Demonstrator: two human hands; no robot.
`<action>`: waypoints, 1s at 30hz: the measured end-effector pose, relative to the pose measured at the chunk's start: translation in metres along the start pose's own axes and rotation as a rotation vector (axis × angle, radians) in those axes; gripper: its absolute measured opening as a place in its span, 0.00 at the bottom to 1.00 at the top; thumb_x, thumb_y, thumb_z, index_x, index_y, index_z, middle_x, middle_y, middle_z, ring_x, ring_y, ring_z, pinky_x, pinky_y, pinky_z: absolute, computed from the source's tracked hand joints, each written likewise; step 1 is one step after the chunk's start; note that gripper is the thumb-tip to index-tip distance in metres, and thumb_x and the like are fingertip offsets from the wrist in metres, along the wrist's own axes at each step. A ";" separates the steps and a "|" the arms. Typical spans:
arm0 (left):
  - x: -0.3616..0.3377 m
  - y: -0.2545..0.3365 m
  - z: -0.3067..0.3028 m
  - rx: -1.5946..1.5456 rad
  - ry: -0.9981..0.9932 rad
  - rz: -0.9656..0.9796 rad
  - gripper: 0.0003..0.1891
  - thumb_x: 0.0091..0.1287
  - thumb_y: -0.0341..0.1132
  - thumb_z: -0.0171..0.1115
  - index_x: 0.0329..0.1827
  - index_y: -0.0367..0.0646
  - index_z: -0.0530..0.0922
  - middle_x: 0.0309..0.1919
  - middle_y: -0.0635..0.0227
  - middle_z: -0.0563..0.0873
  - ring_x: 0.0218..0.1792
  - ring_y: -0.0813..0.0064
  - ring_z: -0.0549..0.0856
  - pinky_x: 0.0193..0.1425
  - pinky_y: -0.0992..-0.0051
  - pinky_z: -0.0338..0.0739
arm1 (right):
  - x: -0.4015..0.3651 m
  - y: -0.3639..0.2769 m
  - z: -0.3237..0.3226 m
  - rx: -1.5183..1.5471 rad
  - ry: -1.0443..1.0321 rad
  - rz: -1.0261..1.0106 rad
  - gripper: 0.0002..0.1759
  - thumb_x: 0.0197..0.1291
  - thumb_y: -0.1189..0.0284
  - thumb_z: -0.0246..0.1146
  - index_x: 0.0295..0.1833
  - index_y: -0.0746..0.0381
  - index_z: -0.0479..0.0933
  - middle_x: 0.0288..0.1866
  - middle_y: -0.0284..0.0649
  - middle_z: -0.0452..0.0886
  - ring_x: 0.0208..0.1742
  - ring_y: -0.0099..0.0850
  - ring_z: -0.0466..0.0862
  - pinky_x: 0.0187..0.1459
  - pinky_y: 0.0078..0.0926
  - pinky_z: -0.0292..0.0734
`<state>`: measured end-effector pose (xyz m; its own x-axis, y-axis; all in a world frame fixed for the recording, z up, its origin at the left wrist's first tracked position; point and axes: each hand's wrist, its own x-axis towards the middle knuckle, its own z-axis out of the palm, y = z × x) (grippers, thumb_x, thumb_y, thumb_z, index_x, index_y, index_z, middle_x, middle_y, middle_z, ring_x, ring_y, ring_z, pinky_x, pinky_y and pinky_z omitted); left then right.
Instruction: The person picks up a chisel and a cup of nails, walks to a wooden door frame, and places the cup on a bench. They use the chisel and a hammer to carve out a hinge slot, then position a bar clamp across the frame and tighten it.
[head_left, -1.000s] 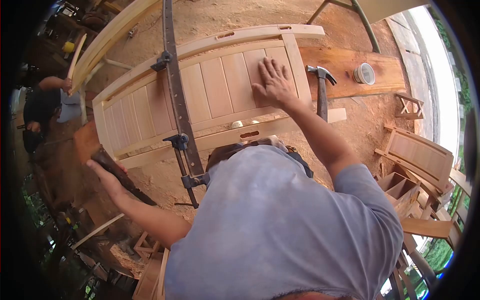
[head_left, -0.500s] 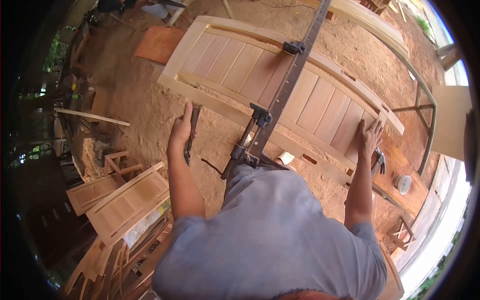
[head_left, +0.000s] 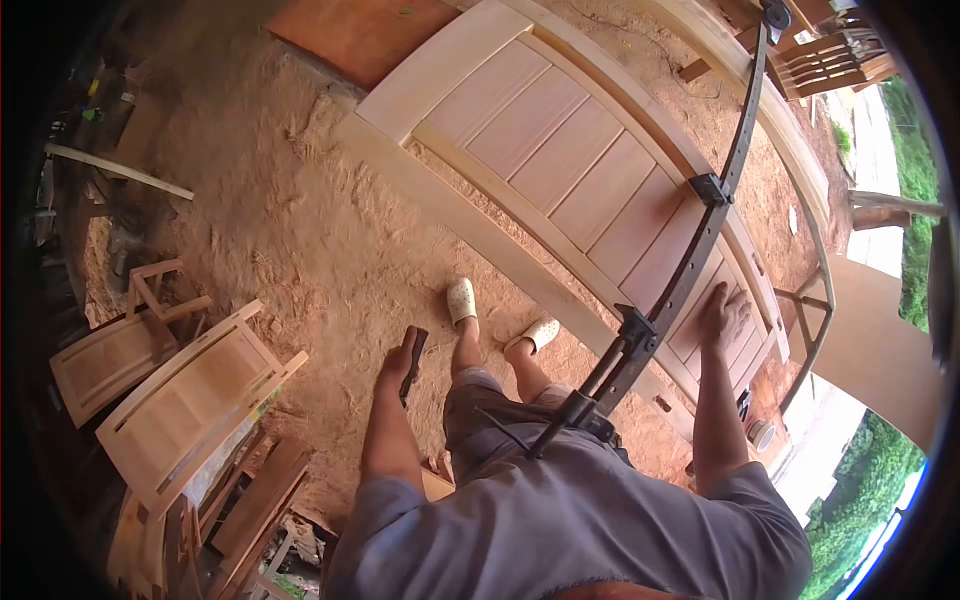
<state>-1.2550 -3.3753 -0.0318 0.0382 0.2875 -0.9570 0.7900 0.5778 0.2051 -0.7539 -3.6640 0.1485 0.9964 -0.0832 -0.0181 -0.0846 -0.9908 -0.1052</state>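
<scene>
Head view is showing the right hand (head_left: 722,315) lying flat, fingers spread, on the slatted wooden panel (head_left: 560,150), near its right end and just beside the bar clamp (head_left: 700,235) that is crossing the panel from rail to rail. The left hand (head_left: 395,368) is hanging low, wrapping around a dark narrow tool (head_left: 414,358); its kind cannot be told. The panel is lying on the sawdust ground (head_left: 280,230), its near long edge running just beyond the pale clogs (head_left: 461,300). Bare ground is lying open leftward, between that edge and the smaller panels (head_left: 190,400) stacked at lower left. A reddish board (head_left: 360,30) is lying by the panel's far-left corner.
</scene>
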 end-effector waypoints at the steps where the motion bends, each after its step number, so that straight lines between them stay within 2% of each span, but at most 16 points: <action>1: 0.004 -0.016 0.003 -0.016 -0.006 -0.029 0.45 0.59 0.80 0.43 0.22 0.39 0.77 0.17 0.61 0.79 0.18 0.67 0.81 0.27 0.66 0.75 | 0.000 0.002 0.000 -0.007 0.022 -0.010 0.48 0.67 0.36 0.43 0.78 0.62 0.52 0.80 0.58 0.48 0.80 0.54 0.47 0.77 0.47 0.40; 3: 0.027 -0.053 0.008 -0.091 -0.023 -0.133 0.45 0.58 0.81 0.43 0.23 0.38 0.77 0.17 0.61 0.79 0.18 0.67 0.81 0.27 0.66 0.76 | 0.004 0.006 0.004 0.005 0.059 -0.031 0.45 0.68 0.38 0.43 0.77 0.62 0.55 0.79 0.59 0.52 0.80 0.53 0.49 0.77 0.43 0.42; 7: 0.031 -0.076 0.010 -0.053 -0.070 -0.139 0.46 0.58 0.81 0.43 0.24 0.37 0.78 0.18 0.58 0.80 0.19 0.66 0.82 0.27 0.68 0.76 | 0.007 0.024 0.010 0.036 0.085 -0.057 0.43 0.70 0.42 0.43 0.76 0.65 0.56 0.78 0.60 0.53 0.80 0.52 0.50 0.77 0.41 0.42; 9: 0.031 -0.067 0.013 -0.083 0.001 -0.028 0.46 0.59 0.80 0.42 0.25 0.37 0.79 0.18 0.59 0.80 0.19 0.66 0.82 0.28 0.68 0.76 | 0.014 0.023 0.011 0.042 0.072 -0.112 0.42 0.71 0.45 0.42 0.76 0.68 0.56 0.78 0.61 0.53 0.80 0.51 0.50 0.78 0.40 0.41; 10: 0.044 -0.074 0.011 -0.091 -0.045 -0.003 0.46 0.60 0.80 0.42 0.26 0.38 0.79 0.17 0.61 0.80 0.19 0.67 0.82 0.29 0.69 0.76 | 0.014 0.021 0.009 0.031 0.069 -0.099 0.42 0.71 0.45 0.41 0.76 0.69 0.56 0.78 0.61 0.52 0.80 0.51 0.50 0.78 0.40 0.41; 16: 0.039 -0.029 -0.006 -0.025 -0.047 0.128 0.45 0.65 0.77 0.38 0.24 0.37 0.78 0.16 0.62 0.80 0.19 0.69 0.81 0.28 0.69 0.76 | 0.011 0.015 0.007 0.010 0.060 -0.035 0.42 0.71 0.45 0.40 0.77 0.67 0.54 0.79 0.60 0.51 0.80 0.54 0.49 0.78 0.42 0.40; 23: 0.025 0.015 -0.024 0.083 0.030 0.152 0.44 0.66 0.75 0.38 0.25 0.37 0.79 0.16 0.63 0.80 0.20 0.69 0.82 0.28 0.69 0.76 | 0.003 0.007 0.008 0.012 0.068 0.007 0.43 0.69 0.43 0.42 0.78 0.64 0.53 0.80 0.56 0.49 0.81 0.53 0.47 0.77 0.49 0.39; 25: 0.022 0.021 -0.033 0.090 0.165 0.339 0.41 0.67 0.74 0.40 0.22 0.40 0.77 0.16 0.65 0.79 0.18 0.71 0.80 0.26 0.71 0.75 | -0.006 -0.004 0.000 0.002 0.041 0.020 0.43 0.69 0.43 0.42 0.78 0.63 0.52 0.80 0.56 0.49 0.81 0.53 0.46 0.77 0.50 0.39; 27: 0.005 0.044 -0.040 -0.051 0.234 0.444 0.42 0.66 0.75 0.39 0.21 0.41 0.75 0.15 0.66 0.78 0.17 0.71 0.80 0.22 0.71 0.74 | -0.007 -0.004 0.000 0.026 0.041 0.022 0.43 0.69 0.43 0.42 0.78 0.63 0.51 0.81 0.55 0.48 0.81 0.53 0.45 0.77 0.51 0.40; 28: -0.001 0.059 -0.047 -0.093 0.235 0.410 0.40 0.69 0.72 0.40 0.25 0.39 0.77 0.15 0.66 0.78 0.17 0.71 0.79 0.22 0.71 0.73 | -0.010 -0.005 -0.003 0.034 0.035 0.019 0.43 0.69 0.43 0.42 0.78 0.64 0.51 0.81 0.54 0.48 0.81 0.52 0.45 0.77 0.51 0.39; 29: -0.019 0.079 -0.046 -0.212 0.286 0.476 0.39 0.67 0.72 0.42 0.25 0.41 0.74 0.15 0.66 0.76 0.17 0.72 0.79 0.20 0.72 0.72 | -0.013 -0.006 -0.006 0.046 0.025 0.012 0.44 0.69 0.43 0.42 0.78 0.64 0.51 0.81 0.53 0.48 0.81 0.52 0.44 0.77 0.51 0.39; 30: -0.014 0.087 -0.060 -0.273 0.229 0.508 0.37 0.67 0.73 0.44 0.27 0.41 0.72 0.14 0.67 0.75 0.16 0.72 0.77 0.19 0.73 0.71 | -0.014 -0.005 -0.005 0.047 0.030 -0.020 0.44 0.69 0.43 0.42 0.78 0.64 0.51 0.81 0.52 0.48 0.82 0.51 0.44 0.77 0.51 0.38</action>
<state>-1.2231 -3.2834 0.0113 0.2119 0.7171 -0.6640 0.5219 0.4915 0.6972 -0.7670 -3.6584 0.1544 0.9977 -0.0671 0.0138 -0.0642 -0.9863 -0.1517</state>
